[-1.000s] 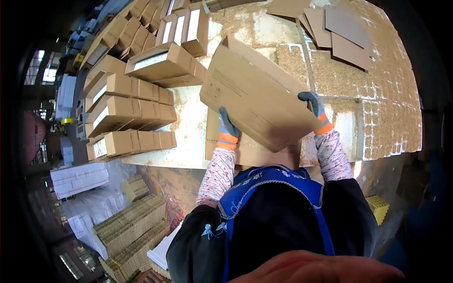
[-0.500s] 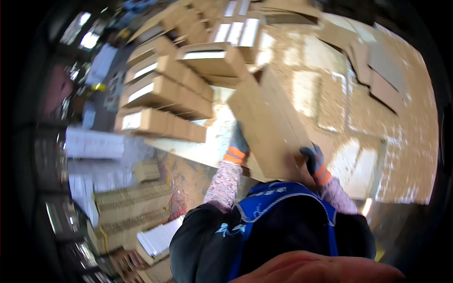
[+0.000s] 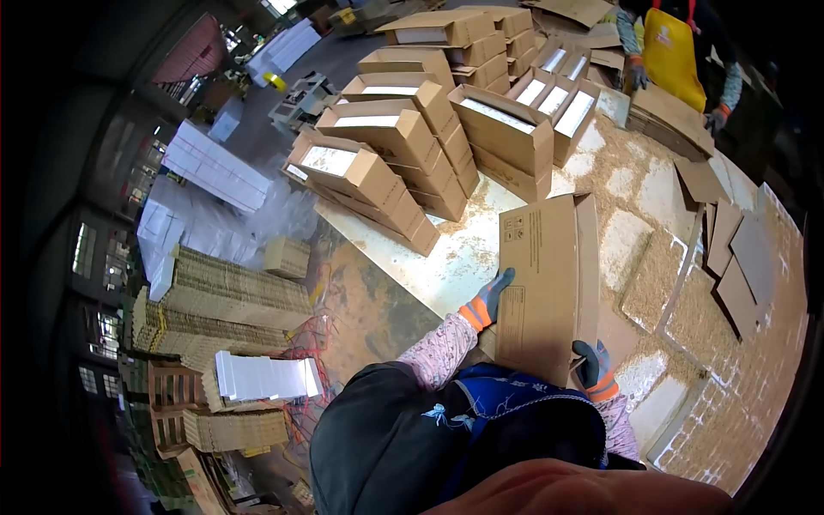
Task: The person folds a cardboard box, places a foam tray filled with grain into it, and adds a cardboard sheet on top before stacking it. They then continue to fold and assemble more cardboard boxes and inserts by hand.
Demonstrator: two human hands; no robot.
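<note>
A tall brown cardboard box (image 3: 539, 275) stands tilted in front of my body, printed panels facing left and its far end pointing away. My left hand (image 3: 489, 300), in a grey glove with an orange cuff, grips the box's left side. At the near right corner my right hand (image 3: 594, 369), gloved alike, has its fingers curled on the box edge. The box's inside is hidden from me. Beyond it stand filled cartons (image 3: 369, 172) with white contents showing at their open tops.
Sawdust-like crumbs cover the pale work table (image 3: 639, 232). Flat cardboard pieces (image 3: 730, 257) lie at the right. Across the table a co-worker's gloved hands hold folded cardboard (image 3: 669, 120). Stacked flat cartons (image 3: 227, 292) and white sheets (image 3: 266, 376) stand on the left floor side.
My view has turned, so the table and cartons appear shifted, and the co-worker has come into sight. The box now appears more upright. Both hands stay on it.
</note>
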